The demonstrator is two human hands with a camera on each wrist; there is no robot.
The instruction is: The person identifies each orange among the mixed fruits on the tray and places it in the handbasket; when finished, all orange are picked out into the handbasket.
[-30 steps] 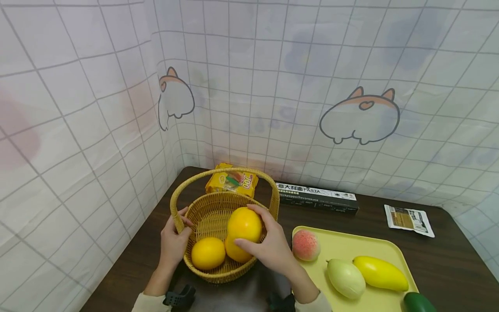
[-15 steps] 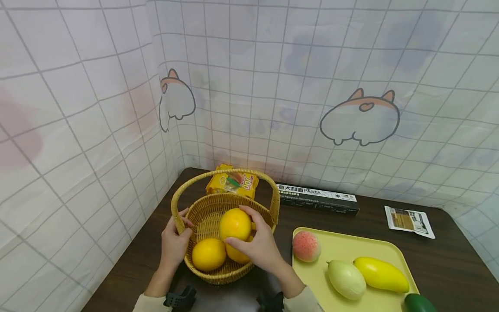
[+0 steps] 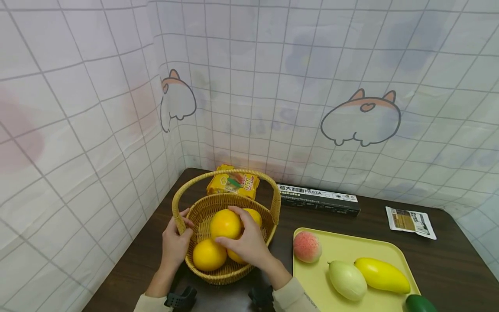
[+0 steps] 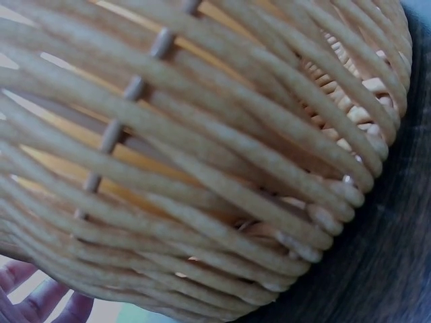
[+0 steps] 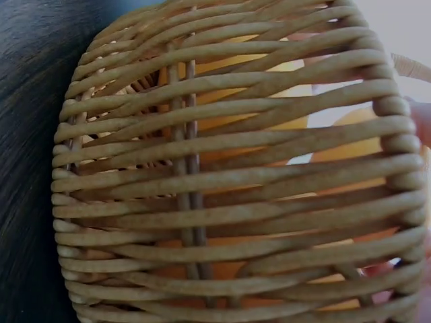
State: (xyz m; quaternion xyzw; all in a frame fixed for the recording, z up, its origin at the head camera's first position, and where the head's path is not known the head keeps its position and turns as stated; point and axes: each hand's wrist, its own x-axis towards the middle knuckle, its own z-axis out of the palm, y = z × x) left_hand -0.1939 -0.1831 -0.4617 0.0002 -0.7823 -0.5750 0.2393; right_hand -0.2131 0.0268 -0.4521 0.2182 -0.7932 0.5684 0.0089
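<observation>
A woven wicker basket point(image 3: 218, 277) with a tall arched handle stands on the dark table, with round yellow-orange fruits inside. At its left side my left hand point(image 3: 175, 243) grips the rim by the foot of the handle. Over the basket's inside, my right hand point(image 3: 249, 240) holds one yellow-orange fruit point(image 3: 225, 224) between thumb and fingers. Below lies another such fruit point(image 3: 209, 255), and a third point(image 3: 253, 216) shows behind my fingers. One more is partly hidden under my right hand. Both wrist views are filled by basket weave, with fruit colour between the strands.
Right of the basket, a yellow tray point(image 3: 351, 242) bears a peach point(image 3: 307, 247), a pale green fruit point(image 3: 347, 280) and a yellow mango point(image 3: 382, 275). Behind are a yellow packet point(image 3: 234, 182), a pasta box point(image 3: 317, 199) and a flat pouch point(image 3: 411, 222). Patterned cloth walls enclose the table.
My right hand has moved left across the basket with the fruit it holds, uncovering another fruit at the right. My left hand has stayed on the basket.
</observation>
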